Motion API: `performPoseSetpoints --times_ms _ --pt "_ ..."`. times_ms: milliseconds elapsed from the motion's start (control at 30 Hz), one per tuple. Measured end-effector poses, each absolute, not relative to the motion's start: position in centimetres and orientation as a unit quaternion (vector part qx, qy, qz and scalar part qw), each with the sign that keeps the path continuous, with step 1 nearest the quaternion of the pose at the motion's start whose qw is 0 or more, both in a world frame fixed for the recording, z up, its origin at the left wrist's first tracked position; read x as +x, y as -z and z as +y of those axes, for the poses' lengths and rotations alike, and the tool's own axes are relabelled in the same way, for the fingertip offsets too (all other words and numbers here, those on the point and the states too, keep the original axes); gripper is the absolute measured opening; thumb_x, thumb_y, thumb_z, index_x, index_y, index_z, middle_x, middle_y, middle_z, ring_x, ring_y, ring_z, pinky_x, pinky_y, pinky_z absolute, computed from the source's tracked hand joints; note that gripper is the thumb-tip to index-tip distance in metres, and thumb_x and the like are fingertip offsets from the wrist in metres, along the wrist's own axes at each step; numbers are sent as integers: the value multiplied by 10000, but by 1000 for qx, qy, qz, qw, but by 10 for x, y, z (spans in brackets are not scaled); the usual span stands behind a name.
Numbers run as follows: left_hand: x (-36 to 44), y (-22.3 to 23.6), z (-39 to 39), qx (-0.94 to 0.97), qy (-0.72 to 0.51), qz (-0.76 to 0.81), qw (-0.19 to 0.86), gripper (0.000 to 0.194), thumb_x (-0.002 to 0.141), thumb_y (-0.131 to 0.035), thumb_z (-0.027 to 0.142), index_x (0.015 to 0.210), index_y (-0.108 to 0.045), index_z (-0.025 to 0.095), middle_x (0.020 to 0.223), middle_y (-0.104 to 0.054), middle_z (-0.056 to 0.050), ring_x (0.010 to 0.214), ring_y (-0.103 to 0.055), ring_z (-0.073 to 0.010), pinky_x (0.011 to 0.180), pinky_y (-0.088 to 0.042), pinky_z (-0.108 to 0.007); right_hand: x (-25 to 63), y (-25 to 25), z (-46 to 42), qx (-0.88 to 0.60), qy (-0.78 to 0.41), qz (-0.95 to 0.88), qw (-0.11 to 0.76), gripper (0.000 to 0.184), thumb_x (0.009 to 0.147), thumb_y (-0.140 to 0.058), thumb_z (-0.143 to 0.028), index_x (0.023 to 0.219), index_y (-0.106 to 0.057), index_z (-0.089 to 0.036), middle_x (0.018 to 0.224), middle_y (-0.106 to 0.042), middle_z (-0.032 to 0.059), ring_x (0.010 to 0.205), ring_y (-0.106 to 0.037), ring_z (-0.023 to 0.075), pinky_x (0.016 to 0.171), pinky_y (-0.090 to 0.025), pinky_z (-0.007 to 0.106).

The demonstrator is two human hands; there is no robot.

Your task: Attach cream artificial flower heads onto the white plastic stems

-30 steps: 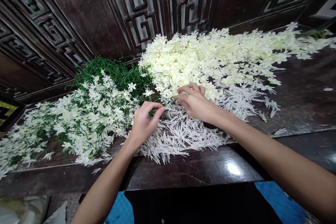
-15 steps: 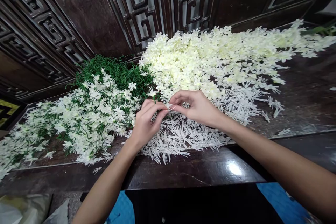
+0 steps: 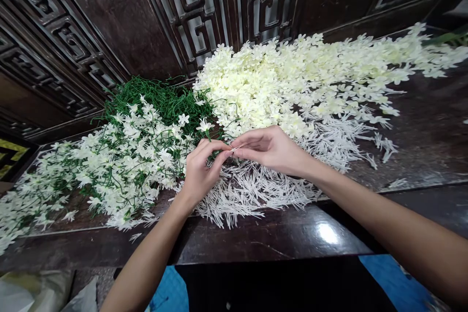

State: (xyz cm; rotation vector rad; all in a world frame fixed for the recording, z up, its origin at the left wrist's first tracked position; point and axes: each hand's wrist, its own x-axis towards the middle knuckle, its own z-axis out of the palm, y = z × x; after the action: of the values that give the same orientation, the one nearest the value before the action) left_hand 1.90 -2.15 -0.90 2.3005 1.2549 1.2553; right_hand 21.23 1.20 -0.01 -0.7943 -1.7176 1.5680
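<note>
My left hand [image 3: 202, 170] is pinched on a thin green stem [image 3: 209, 137] topped by a small white flower [image 3: 204, 126]. My right hand [image 3: 271, 149] pinches a small white stamen piece [image 3: 235, 147], and its fingertips meet those of the left hand. Both hands hover over a heap of white spiky stamen pieces [image 3: 256, 190]. A large pile of loose cream flower heads [image 3: 303, 83] lies behind the right hand. Green stems [image 3: 164, 100] and finished flowered sprigs [image 3: 109, 170] spread out to the left.
All of this lies on a dark glossy wooden table [image 3: 278, 234] with its front edge near me. Carved dark wooden panels [image 3: 190, 9] rise right behind the piles. A pale bag [image 3: 40, 292] lies at the lower left. Blue cloth [image 3: 387, 282] shows below the table edge.
My right hand has left the cream flower pile and come leftward with a small white piece. Its fingertips have closed in against my left hand, which keeps the stem.
</note>
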Motion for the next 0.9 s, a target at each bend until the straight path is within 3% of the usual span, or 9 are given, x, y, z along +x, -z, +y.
performPoseSetpoints --times_ms 267,533,733,900 --pt "20 7 -22 684 -483 469 282 100 834 -650 143 916 -661 199 885 -725 -41 817 -676 -149 740 -588 -311 214 -1 14 -304 -618 -630 360 169 766 -745 -298 925 -742 -243 873 -749 24 822 -712 191 839 -575 434" --pt "20 7 -21 661 -488 478 311 89 814 -656 122 865 -683 191 835 -735 -35 770 -681 -141 716 -597 -303 214 -3 13 -282 -630 -644 330 160 795 -720 -277 938 -712 -206 870 -747 40 805 -709 186 780 -582 406" --pt "16 7 -19 629 -499 483 351 95 797 -680 156 878 -701 201 838 -726 -35 754 -663 -132 693 -585 -285 216 -6 14 -307 -566 -660 387 137 740 -757 -275 844 -720 -193 824 -718 32 743 -672 168 740 -575 375" --pt "20 3 -21 640 -483 459 381 140 787 -673 108 862 -722 216 813 -729 -11 743 -665 -114 692 -580 -252 213 -4 11 -311 -560 -677 363 91 750 -742 -258 804 -722 -188 784 -717 31 691 -658 154 674 -578 349"
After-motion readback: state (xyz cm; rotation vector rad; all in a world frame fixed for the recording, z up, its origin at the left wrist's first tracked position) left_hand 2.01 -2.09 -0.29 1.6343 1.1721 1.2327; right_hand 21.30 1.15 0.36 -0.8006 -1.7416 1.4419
